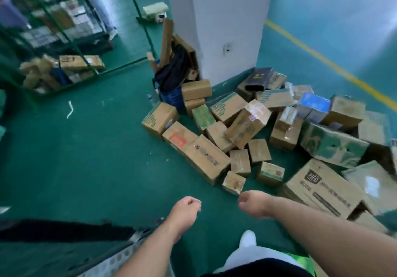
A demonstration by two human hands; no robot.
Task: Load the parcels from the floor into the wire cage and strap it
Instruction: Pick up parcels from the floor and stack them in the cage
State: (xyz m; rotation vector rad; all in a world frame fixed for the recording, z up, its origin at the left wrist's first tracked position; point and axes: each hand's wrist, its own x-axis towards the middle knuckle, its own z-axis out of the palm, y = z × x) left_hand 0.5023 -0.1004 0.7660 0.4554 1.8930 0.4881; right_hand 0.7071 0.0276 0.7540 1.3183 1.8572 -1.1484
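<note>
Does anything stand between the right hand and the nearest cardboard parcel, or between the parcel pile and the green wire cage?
Nothing visible does. Only green floor lies between the right hand and the nearest small brown cardboard parcel, and between the pile and the green wire cage, apart from white scraps.

This is a parcel warehouse. Cardboard parcels lie heaped at the foot of a white pillar. Left of it stand green wire cages, right of it a yellow floor line.
</note>
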